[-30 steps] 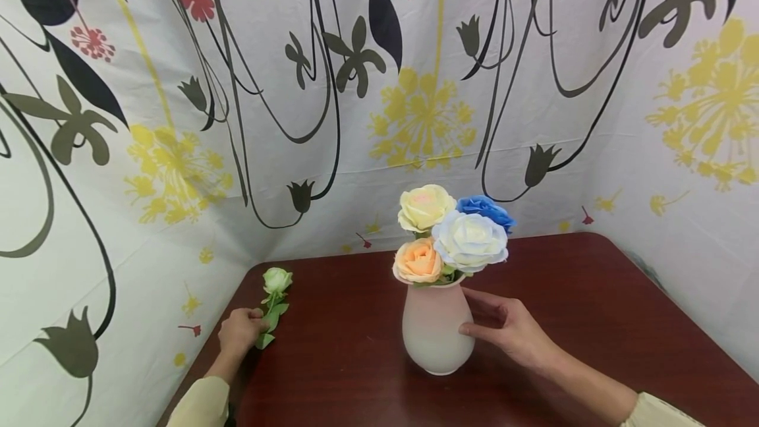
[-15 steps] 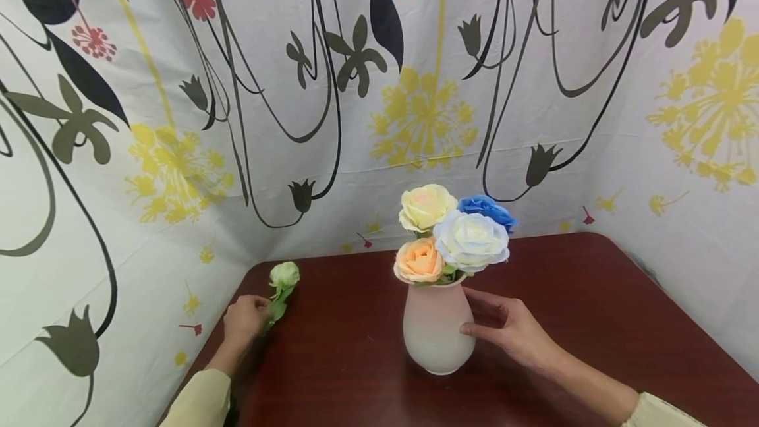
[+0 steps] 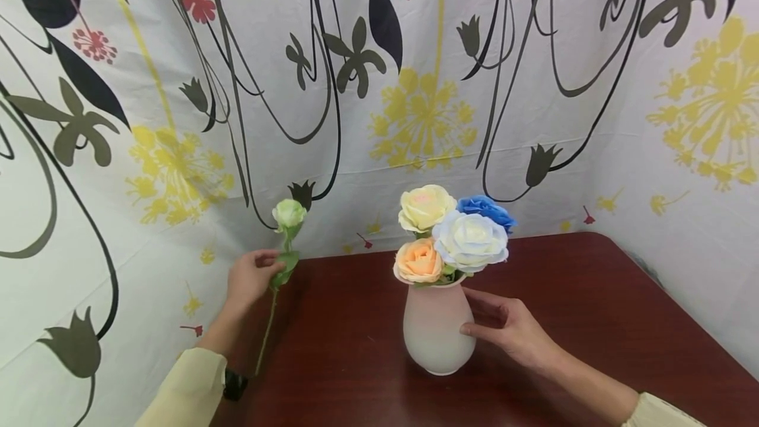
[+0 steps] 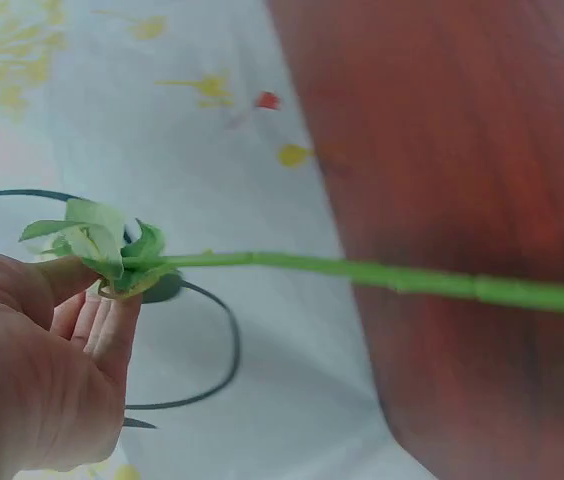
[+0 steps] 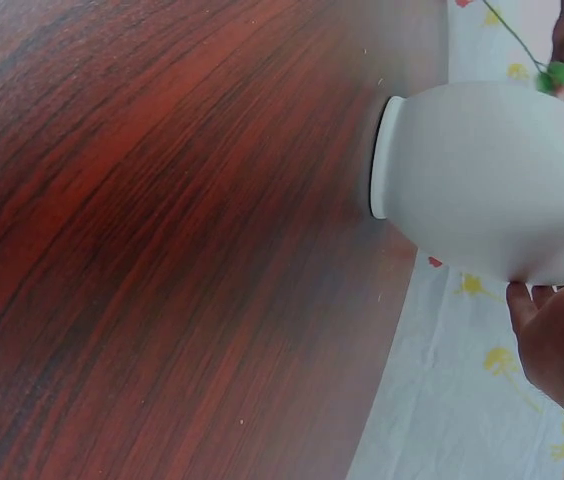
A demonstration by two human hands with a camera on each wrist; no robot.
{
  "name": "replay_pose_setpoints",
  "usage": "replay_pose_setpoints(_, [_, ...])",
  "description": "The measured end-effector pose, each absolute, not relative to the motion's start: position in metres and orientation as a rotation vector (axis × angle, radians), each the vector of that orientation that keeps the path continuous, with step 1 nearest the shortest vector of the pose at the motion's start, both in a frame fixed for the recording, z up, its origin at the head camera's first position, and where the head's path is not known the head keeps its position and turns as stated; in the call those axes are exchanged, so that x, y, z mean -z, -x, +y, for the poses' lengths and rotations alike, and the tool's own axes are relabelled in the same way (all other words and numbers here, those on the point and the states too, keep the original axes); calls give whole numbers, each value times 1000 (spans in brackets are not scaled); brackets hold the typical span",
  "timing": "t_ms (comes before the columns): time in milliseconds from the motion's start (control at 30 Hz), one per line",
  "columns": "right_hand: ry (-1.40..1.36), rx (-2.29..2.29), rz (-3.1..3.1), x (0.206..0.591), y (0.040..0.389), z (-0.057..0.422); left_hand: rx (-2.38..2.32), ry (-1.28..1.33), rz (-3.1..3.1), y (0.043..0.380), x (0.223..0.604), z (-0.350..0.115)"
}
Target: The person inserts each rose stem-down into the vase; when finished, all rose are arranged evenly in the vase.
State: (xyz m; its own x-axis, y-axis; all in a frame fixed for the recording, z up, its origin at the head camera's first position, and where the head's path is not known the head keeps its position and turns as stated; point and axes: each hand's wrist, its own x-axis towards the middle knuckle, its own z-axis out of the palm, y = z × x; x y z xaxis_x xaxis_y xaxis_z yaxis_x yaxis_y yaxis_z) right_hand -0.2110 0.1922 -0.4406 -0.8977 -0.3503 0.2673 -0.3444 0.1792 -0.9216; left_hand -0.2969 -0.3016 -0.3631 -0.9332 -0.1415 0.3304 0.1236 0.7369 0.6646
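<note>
My left hand point(image 3: 250, 280) holds a pale green artificial rose point(image 3: 289, 214) upright at the left, pinching it at the leaves below the bloom. In the left wrist view its thin green stem point(image 4: 392, 275) runs out past the table edge, and the bloom is mostly out of sight. At the centre right, a pinkish-white vase point(image 3: 437, 331) stands on the table with several artificial roses in it: cream, orange point(image 3: 418, 260), light blue-white point(image 3: 471, 241) and deep blue. Against the vase's right side, my right hand point(image 3: 516, 335) grips with thumb in front and fingers behind.
The dark red-brown wooden table point(image 3: 350, 348) has rounded far corners. White cloth point(image 3: 332, 163) printed with flowers hangs behind it and along both sides. A dark band point(image 3: 235, 385) shows at my left wrist.
My left hand has lifted the pale green rose off the table and tilted it upright, so its whole stem now shows. The right hand and the vase have stayed in place.
</note>
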Motion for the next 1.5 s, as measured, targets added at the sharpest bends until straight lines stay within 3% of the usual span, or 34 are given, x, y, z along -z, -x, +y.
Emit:
replay_pose_setpoints(467, [679,1884,2403,440,210,192,1956,-79,-2012,284,305,-271])
replay_pose_setpoints(767, [678,1882,2403,440,210,193,2428,99,-1392,275,275,-246])
replay_pose_setpoints(1200, [685,1878,2403,441,210,193,2519,295,-967,264,243,-204])
replay_pose_setpoints(1500, [670,1880,2397,441,210,193,2371,412,-1175,261,246,-168])
